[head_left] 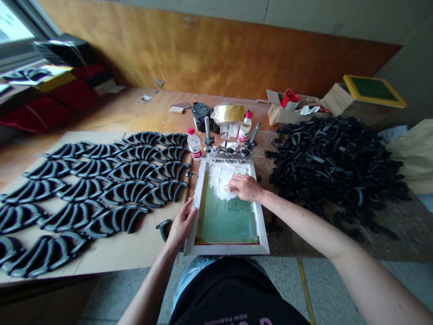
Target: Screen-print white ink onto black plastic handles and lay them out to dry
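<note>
A screen printing frame (262, 225) with a metal rim and green mesh lies in front of me, hinged to a metal clamp (230, 155) at its far end. White ink (216, 174) is spread thickly over the mesh's far part. My right hand (248, 187) is closed above this ink, its fingertips pinched down at the ink's edge; what they hold is mostly hidden. On the frame's left rail, my left hand (184, 221) grips the edge with bent fingers. Just left of that hand lies a single black curved handle (164, 229).
Rows of black curved handles (128, 171) cover the cardboard (135, 246) at left. A heap of black handles (331, 167) fills the right. Behind the clamp stand two red-capped bottles (194, 143), a dark tub (200, 115) and a tape roll (229, 113). Boxes (294, 116) stand back right.
</note>
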The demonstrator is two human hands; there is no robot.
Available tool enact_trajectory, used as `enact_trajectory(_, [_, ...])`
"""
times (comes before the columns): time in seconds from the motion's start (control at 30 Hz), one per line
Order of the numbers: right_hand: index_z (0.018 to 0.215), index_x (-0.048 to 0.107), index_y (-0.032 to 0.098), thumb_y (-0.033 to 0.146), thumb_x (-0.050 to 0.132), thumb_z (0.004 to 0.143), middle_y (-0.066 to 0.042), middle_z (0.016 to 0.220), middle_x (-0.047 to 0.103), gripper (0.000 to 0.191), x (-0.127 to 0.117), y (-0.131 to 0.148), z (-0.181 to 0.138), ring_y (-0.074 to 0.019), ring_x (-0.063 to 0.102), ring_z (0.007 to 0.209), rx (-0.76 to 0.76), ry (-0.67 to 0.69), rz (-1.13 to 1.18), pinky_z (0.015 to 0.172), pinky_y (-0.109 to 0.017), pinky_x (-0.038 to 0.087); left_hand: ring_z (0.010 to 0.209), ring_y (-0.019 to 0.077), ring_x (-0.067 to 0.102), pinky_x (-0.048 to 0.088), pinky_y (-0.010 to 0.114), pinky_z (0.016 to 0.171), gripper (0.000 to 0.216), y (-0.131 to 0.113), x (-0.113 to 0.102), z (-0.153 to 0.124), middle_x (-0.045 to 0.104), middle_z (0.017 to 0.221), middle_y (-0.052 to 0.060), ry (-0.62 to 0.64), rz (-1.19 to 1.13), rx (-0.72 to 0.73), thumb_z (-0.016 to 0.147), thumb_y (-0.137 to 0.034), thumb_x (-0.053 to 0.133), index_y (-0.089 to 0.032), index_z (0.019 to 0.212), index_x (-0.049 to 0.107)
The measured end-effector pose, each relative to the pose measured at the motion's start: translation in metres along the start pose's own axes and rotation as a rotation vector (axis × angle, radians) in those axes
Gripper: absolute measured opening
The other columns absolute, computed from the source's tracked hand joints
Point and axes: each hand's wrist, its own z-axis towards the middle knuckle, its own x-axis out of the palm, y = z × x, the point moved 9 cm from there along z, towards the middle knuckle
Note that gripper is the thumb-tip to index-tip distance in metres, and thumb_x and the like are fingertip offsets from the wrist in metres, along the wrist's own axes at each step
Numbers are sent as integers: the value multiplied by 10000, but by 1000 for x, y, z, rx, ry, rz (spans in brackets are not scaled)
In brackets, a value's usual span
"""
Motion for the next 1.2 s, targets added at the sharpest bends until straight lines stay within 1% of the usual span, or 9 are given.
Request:
enact_trajectory(0.23, [1379,535,298,338,718,853,-41,1011,720,559,-54,-88,54,-214,657,892,453,-134,-71,832,-318,485,887,220,645,499,271,709,688,-70,-25,-21,706,1087,55,-10,-119,109,773,-698,581,-223,1267,648])
enact_trajectory(0.4, [1272,594,178,277,556,942,-71,873,720,346,-92,-150,-16,-217,652,813,793,-343,-51,807,-346,480,793,187,635,503,269,648,651,-135,-33,-14,691,1003,51,-14,-413,253,815,-708,512,-190,1187,640])
enact_trajectory(0.5, [1041,668,129,215,523,935,-97,843,706,199,-66,-156,-60,-197,638,795,892,-309,25,771,-317,477,902,198,653,522,271,684,602,-179,-27,-2,671,1122,73,32,-571,419,830,-637,555,-202,1245,570])
enact_trajectory(0.6, [1011,677,177,245,693,841,-55,894,704,184,-16,-120,-64,-187,629,852,716,-182,97,797,-299,483,883,187,660,517,254,638,565,-187,-18,9,683,1085,86,2,-674,402,863,-619,521,-202,1243,534])
enact_trajectory(0.7, [1087,672,229,273,750,813,-49,996,682,289,22,-66,-50,-218,590,998,476,-49,59,912,-360,463,845,173,668,517,253,622,549,-151,10,9,694,1091,97,-23,-700,248,865,-595,549,-205,1248,508])
enact_trajectory(0.83, [945,698,219,314,648,906,-71,945,641,114,27,-5,-42,-231,554,977,456,-86,-67,887,-375,468,965,260,689,553,342,675,614,-65,93,-16,663,1244,170,291,-581,-190,831,-625,587,-186,1256,524])
enact_trajectory(0.9, [941,698,233,307,590,942,-63,914,642,130,29,37,-38,-222,558,952,285,-87,-73,854,-356,479,1016,296,683,546,355,673,610,-31,104,-28,659,1257,172,298,-593,-279,818,-655,578,-188,1210,551])
enact_trajectory(1.0, [977,693,272,303,519,980,-30,926,688,177,37,66,-53,-184,610,935,117,25,-11,831,-304,492,922,300,697,516,344,625,584,13,68,-30,723,1068,156,153,-505,-277,786,-697,566,-163,1017,612])
enact_trajectory(1.2, [1074,657,172,338,586,936,-133,746,722,227,32,-70,-175,-252,711,746,883,241,-179,635,-306,495,555,249,635,482,352,501,584,132,-80,-39,689,641,146,-253,1,-415,834,-623,295,-170,618,594])
